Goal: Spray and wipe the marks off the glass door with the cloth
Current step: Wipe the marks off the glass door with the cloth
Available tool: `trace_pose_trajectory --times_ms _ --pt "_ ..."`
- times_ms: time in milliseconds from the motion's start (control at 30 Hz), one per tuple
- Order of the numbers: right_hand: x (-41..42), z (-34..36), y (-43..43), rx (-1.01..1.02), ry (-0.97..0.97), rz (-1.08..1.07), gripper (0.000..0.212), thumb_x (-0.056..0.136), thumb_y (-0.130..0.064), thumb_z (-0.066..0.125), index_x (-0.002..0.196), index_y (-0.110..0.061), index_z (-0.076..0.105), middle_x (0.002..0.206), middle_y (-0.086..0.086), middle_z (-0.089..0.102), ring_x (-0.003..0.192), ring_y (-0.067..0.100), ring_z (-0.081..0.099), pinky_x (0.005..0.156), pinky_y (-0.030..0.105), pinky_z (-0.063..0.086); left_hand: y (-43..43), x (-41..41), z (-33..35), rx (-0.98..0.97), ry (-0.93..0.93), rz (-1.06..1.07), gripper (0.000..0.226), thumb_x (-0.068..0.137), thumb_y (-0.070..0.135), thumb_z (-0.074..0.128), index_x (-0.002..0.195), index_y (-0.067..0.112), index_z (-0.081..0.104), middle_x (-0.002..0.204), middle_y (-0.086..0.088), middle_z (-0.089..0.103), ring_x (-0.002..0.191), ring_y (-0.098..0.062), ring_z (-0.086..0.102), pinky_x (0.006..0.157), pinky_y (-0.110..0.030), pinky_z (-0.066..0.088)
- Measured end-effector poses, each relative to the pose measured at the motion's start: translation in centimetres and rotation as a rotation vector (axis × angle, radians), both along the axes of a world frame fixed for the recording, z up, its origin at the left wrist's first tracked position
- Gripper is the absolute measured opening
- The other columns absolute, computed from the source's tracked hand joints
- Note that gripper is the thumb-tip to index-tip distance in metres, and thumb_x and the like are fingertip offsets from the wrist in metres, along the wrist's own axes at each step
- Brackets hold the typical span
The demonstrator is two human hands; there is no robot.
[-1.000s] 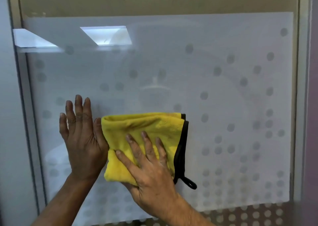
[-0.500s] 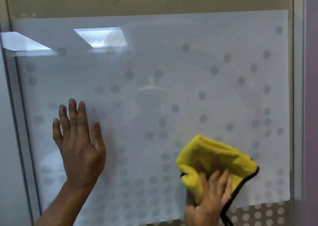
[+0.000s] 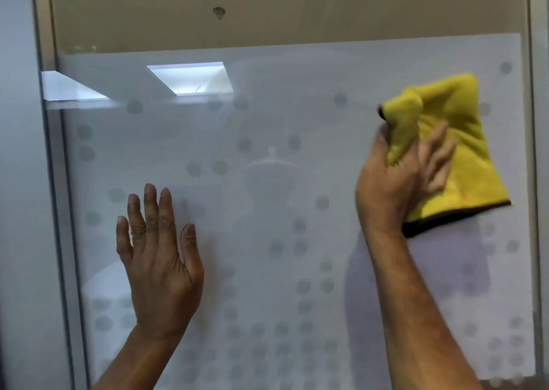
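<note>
The right hand (image 3: 398, 178), gripping the bunched yellow cloth (image 3: 454, 152), has swept from the lower middle of the glass door (image 3: 297, 211) to its upper right; that strip is judged wiped. The left hand (image 3: 160, 259) remains flat, fingers spread, bracing the pane. The right frame (image 3: 534, 152) limits further travel.

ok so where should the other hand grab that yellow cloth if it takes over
Take the cloth by its loose lower right corner, along the dark hem, coming from below right. That part hangs free on the glass door; the right hand bunches and covers the upper left.
</note>
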State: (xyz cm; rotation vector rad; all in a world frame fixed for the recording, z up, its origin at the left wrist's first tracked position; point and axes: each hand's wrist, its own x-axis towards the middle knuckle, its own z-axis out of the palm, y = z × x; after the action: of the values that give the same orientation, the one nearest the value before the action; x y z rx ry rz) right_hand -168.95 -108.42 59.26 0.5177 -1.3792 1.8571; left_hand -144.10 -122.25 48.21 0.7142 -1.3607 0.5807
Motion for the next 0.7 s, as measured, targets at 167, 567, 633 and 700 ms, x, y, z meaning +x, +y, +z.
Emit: trace_pose_trajectory --times_ms 167,567,633,700 --pt "6.9 4.7 -2.4 0.214 0.469 0.001 0.052 0.102 -0.054 0.049 0.148 -0.030 0.056 0.168 0.009 0.036 0.159 0.040 0.024 0.128 0.054 0.015 0.0 0.0 -0.1 0.004 -0.008 -0.013 0.059 0.115 0.038 0.021 0.166 0.009 0.026 0.175 -0.011 0.023 0.165 -0.029 0.013 0.134 -0.049 0.008" --pt "10.6 -5.8 -3.9 0.518 0.968 0.119 0.056 0.103 -0.049 0.053 0.153 -0.024 0.051 0.167 -0.007 0.041 0.161 0.030 0.020 0.128 0.057 0.011 0.3 0.0 0.2 0.005 0.001 -0.010 0.054 0.114 0.026 0.028 0.164 0.007 0.030 0.173 -0.014 0.026 0.164 -0.032 0.017 0.132 -0.056 0.014" --pt "10.6 -9.3 -3.7 0.542 0.983 0.166 0.058 0.102 -0.047 0.055 0.155 -0.024 0.048 0.169 -0.007 0.037 0.163 0.028 0.015 0.130 0.056 0.008 0.4 0.1 0.0 -0.006 -0.036 -0.017 0.055 0.111 0.020 0.033 0.164 0.004 0.029 0.173 -0.017 0.025 0.164 -0.035 0.017 0.132 -0.057 0.013" --pt "10.6 -12.8 -3.5 0.586 0.996 0.210 0.061 0.101 -0.045 0.057 0.157 -0.024 0.045 0.171 -0.008 0.031 0.163 0.026 0.010 0.130 0.056 0.005 0.5 0.2 0.1 0.000 -0.035 -0.025 0.054 0.112 0.022 0.030 0.163 0.002 0.031 0.173 -0.018 0.026 0.163 -0.037 0.019 0.131 -0.059 0.014"
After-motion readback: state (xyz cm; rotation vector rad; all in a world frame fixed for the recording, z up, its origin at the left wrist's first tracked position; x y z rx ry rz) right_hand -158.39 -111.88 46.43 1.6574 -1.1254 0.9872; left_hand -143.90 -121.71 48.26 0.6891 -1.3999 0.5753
